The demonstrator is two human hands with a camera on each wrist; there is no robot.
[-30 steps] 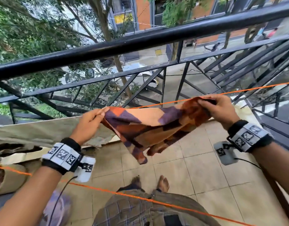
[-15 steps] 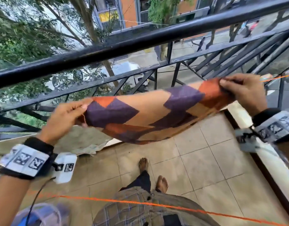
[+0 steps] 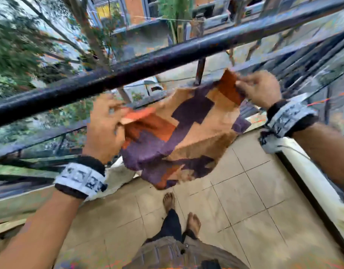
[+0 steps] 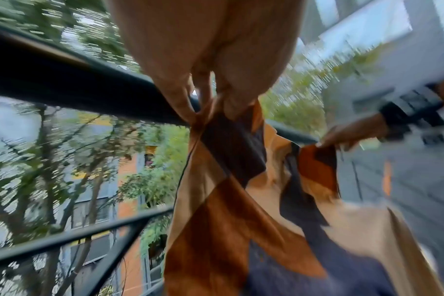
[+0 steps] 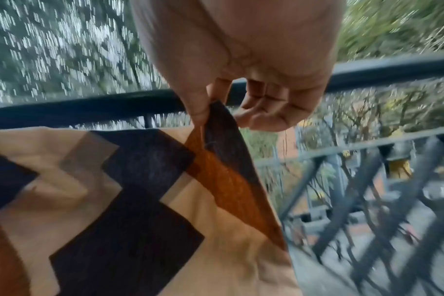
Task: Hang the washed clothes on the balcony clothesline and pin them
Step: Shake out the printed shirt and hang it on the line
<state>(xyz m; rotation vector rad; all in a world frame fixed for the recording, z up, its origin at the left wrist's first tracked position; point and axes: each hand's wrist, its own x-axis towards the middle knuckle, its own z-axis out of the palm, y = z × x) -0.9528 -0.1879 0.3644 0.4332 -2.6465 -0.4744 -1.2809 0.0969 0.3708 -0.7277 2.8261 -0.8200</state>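
Head view: patterned cloth (image 3: pixel 179 133) hung in air below black railing (image 3: pixel 128 74), L hand (image 3: pixel 103 129) & R hand (image 3: pixel 260 88) pinching opposite top corners; L wrist view: thumb & fingers (image 4: pixel 183 100) pinched cloth corner; R wrist view: thumb/forefinger pinched corner, other fingers (image 5: pixel 266 104) loosely curled.

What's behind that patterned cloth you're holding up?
Behind the cloth, pinched by the left hand and right hand, runs the black railing, with trees and buildings beyond. The cloth hides part of the railing's lower bars.
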